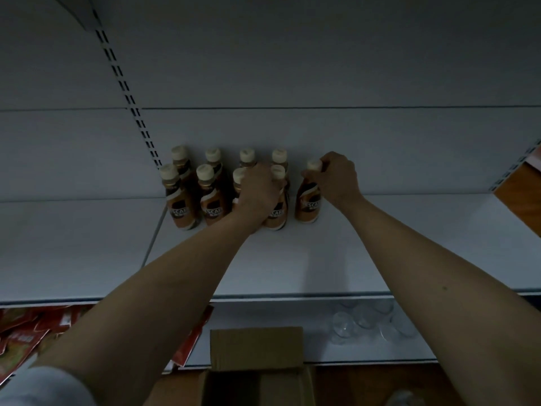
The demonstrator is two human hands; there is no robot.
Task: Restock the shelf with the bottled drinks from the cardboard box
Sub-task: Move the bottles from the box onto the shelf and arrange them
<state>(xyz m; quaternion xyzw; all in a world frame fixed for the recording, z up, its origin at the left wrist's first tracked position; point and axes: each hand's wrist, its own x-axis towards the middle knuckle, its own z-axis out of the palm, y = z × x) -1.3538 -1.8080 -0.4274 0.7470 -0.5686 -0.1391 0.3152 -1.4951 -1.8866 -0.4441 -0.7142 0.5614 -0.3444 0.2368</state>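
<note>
standing on the white shelf (292, 259) are nine upright bottled drinks (210, 197), eight in two rows at the back. the right hand (336, 177) grips the ninth bottle (308, 197) by its neck, just beside the rows. the left hand (257, 194) wraps a front-row bottle, hiding it. below, the cardboard box (257, 364) sits open, its inside too dark to read. red packets (23, 332) and clear cups (366, 320) fill the lower shelf.

Eight bottles (210, 186) are ranged in two rows at the shelf (292, 259) back; a ninth bottle (308, 200) is set just right; the cardboard box (257, 358) is placed below
</note>
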